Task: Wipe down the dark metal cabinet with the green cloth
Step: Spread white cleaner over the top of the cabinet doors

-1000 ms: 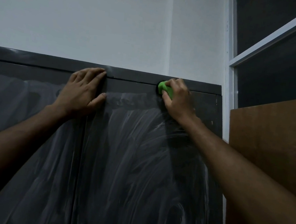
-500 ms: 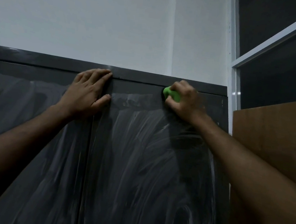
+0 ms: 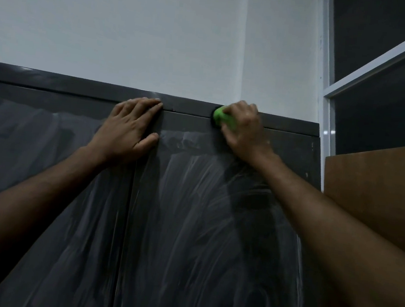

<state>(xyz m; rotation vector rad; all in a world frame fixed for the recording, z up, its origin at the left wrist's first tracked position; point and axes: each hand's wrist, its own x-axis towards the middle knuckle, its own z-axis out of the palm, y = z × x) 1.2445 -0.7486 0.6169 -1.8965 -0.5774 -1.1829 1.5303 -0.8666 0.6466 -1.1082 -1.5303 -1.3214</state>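
Your left hand (image 3: 127, 130) lies flat with straight fingers pressed on the dark grey metal cabinet (image 3: 188, 227), beside the seam between its doors. Your right hand (image 3: 245, 130) curls around the bunched bright green cloth (image 3: 222, 118), pressing it against the cabinet's top edge. Pale smears streak the door below both hands. A white wall (image 3: 134, 28) rises above them; a brown board (image 3: 377, 194) stands right of your right hand.

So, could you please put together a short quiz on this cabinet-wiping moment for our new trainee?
1. True or false: the left hand lies flat on the cabinet.
2. Which hand grips the green cloth?
3. What stands to the cabinet's right: A) a brown board, B) a ladder, C) a bucket?

Key: 1. True. 2. The right hand. 3. A.
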